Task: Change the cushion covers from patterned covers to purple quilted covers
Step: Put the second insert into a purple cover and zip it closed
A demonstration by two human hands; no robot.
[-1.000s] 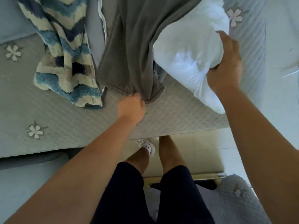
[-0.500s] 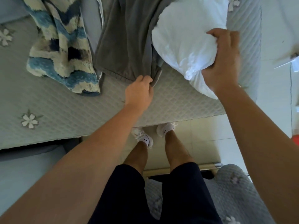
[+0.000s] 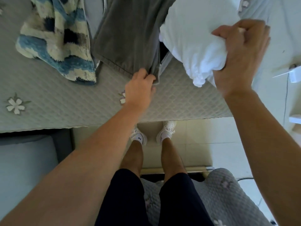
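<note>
Gripping a bunched end of the white cushion insert (image 3: pixel 195 38), the right hand (image 3: pixel 241 57) has its fingers and thumb curled tight into the fabric, which puckers out just below the palm. The left hand (image 3: pixel 141 85) pinches the lower hem of the grey cover (image 3: pixel 130 35) at the corner nearest the insert. The insert's left side meets the cover's edge (whether any of it sits inside the cover cannot be told). The cover lies on a pale quilted spread (image 3: pixel 65 103) stitched with a white flower (image 3: pixel 15 105). Just left of the grey cover, a fluffy blue-and-cream zigzag cover (image 3: pixel 57 41) lies crumpled on the spread, with no hand on it. Below the spread's edge the person's white trainers (image 3: pixel 166 132) stand on a pale tiled floor (image 3: pixel 203 136).
</note>
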